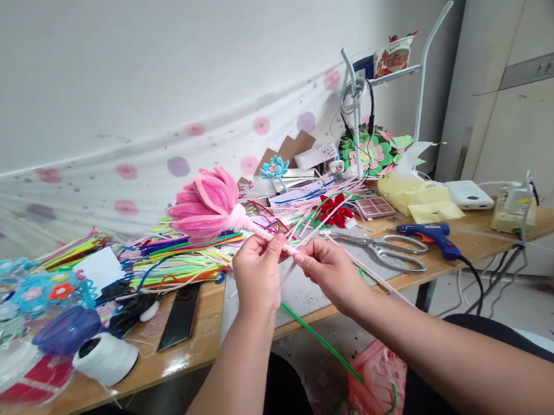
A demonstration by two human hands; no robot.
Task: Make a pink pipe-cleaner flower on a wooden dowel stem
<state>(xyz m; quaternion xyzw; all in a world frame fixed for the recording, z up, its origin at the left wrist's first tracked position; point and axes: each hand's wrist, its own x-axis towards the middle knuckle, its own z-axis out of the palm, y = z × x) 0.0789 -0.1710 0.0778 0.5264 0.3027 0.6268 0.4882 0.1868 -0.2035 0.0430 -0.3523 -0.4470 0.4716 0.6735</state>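
A large pink flower [205, 205] of fuzzy pipe cleaners tilts up to the left above the table. My left hand [258, 275] is closed around its pale pink wrapped stem [252, 228], thumb pressed on top. Close beside it, my right hand [332, 273] pinches the lower end of the same stem, where pale pink strands stick out. A green pipe cleaner [321, 341] slants down from under my hands towards my lap. Beneath them lies a grey board [252, 306]. Just past my right hand are large metal scissors [383, 249] and a red flower [334, 210].
Bundles of coloured pipe cleaners [174, 264] cover the table's left and middle. A black phone [180, 315], a white thread cone [105, 359] and a blue flower bunch [38, 292] lie left. A blue glue gun [431, 237] with its cord rests right. A red bag [382, 381] hangs below.
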